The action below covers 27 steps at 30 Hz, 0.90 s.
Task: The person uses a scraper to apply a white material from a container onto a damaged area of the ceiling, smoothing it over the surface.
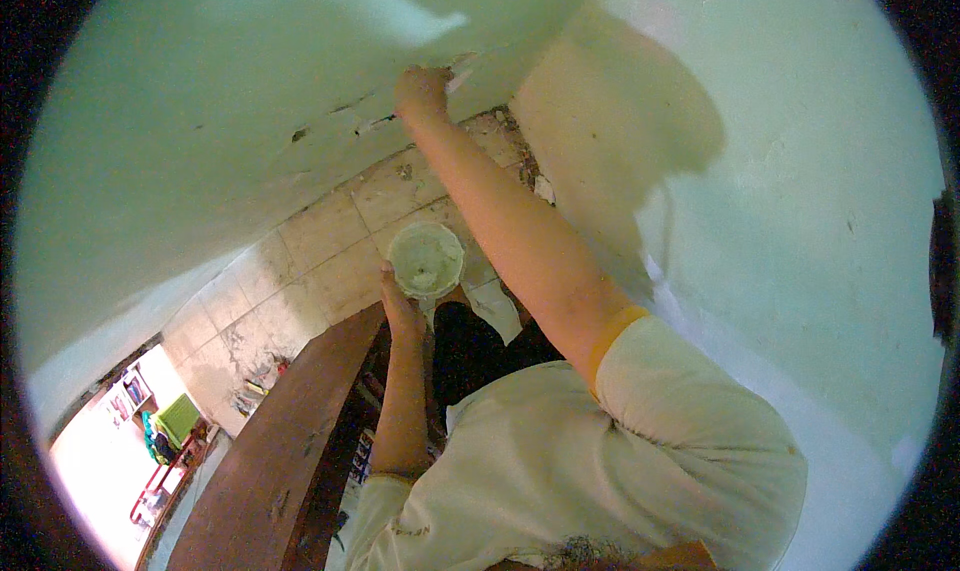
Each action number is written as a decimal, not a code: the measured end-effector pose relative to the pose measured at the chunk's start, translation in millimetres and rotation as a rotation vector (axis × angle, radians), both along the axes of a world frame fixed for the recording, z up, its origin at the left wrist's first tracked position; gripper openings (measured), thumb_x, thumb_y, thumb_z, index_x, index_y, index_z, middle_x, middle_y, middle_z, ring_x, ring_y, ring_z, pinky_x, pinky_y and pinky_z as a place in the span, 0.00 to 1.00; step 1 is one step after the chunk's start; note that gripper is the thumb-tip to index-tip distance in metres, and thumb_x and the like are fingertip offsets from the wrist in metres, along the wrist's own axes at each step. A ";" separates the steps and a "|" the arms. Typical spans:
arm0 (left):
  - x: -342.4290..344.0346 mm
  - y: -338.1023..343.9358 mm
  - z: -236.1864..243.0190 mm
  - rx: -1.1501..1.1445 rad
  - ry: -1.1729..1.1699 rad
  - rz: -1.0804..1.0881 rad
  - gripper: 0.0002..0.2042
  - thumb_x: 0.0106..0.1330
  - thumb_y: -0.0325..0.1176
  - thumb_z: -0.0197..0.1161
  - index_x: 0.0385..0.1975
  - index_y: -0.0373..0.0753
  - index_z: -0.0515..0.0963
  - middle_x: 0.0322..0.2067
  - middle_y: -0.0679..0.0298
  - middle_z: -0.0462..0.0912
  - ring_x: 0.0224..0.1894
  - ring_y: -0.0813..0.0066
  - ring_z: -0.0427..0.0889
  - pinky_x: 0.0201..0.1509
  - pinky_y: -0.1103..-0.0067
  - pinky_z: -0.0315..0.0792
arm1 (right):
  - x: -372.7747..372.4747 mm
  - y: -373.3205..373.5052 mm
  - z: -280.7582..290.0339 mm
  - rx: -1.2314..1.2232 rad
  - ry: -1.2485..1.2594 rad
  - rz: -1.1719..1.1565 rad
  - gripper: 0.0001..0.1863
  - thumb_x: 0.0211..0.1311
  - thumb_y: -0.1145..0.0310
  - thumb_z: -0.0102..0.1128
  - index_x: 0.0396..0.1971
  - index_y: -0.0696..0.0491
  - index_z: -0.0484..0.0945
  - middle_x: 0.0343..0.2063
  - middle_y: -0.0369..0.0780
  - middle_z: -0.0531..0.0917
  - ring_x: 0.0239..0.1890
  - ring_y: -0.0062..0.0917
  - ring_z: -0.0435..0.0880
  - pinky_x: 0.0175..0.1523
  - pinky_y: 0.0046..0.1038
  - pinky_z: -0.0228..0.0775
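My left hand (pixel 402 309) grips a round whitish bowl (pixel 425 258) by its near left side, with the thumb up at the rim and the other fingers mostly hidden. Pale, smeared paste coats the bowl's inside. My right arm stretches forward to the green wall (pixel 230 101). There my right hand (pixel 424 91) is closed in a fist at a cracked, chipped stretch of paint. A pale sliver (pixel 460 75) shows beside the fist; I cannot tell whether it is a tool's blade or bare plaster.
A second wall (pixel 800 201) meets the first in a corner at the right. Debris (pixel 515 141) lies along the tiled floor (pixel 335 236) there. A dark brown wooden furniture piece (pixel 270 441) stands at my left, and beyond it a bright doorway (pixel 120 461) opens.
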<state>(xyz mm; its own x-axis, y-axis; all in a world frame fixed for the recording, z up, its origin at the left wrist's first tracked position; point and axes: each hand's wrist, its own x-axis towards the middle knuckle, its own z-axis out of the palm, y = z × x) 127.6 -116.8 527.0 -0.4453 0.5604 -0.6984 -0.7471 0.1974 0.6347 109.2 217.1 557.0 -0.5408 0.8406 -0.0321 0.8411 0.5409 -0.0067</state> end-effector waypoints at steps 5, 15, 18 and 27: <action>0.3 -14.5 -7.5 -0.035 0.014 0.065 0.32 0.70 0.56 0.51 0.62 0.32 0.66 0.59 0.54 0.72 0.59 0.58 0.75 0.60 0.66 0.71 | -9.2 -56.2 54.9 0.000 0.083 0.125 0.09 0.59 0.66 0.59 0.36 0.52 0.82 0.31 0.44 0.82 0.32 0.34 0.83 0.32 0.37 0.73; -1.3 -2.5 2.3 0.019 0.019 0.034 0.30 0.71 0.55 0.50 0.60 0.33 0.69 0.57 0.56 0.75 0.59 0.61 0.75 0.61 0.68 0.70 | 30.6 18.5 -35.0 -0.426 0.313 -0.097 0.07 0.63 0.71 0.51 0.37 0.56 0.74 0.27 0.43 0.77 0.26 0.34 0.80 0.27 0.29 0.73; 2.5 -10.8 -1.4 0.005 0.039 0.048 0.30 0.71 0.55 0.50 0.60 0.34 0.69 0.57 0.56 0.74 0.59 0.62 0.75 0.61 0.68 0.70 | 9.7 -21.4 9.4 -0.164 0.248 0.065 0.07 0.64 0.71 0.51 0.38 0.57 0.74 0.29 0.44 0.77 0.26 0.35 0.80 0.26 0.30 0.72; 2.4 6.4 -0.6 0.020 0.044 -0.010 0.30 0.72 0.55 0.50 0.60 0.34 0.68 0.57 0.57 0.74 0.58 0.64 0.74 0.61 0.68 0.69 | 46.0 9.5 -52.9 -0.584 0.667 -0.280 0.17 0.68 0.65 0.47 0.49 0.62 0.68 0.38 0.50 0.79 0.39 0.39 0.82 0.31 0.37 0.77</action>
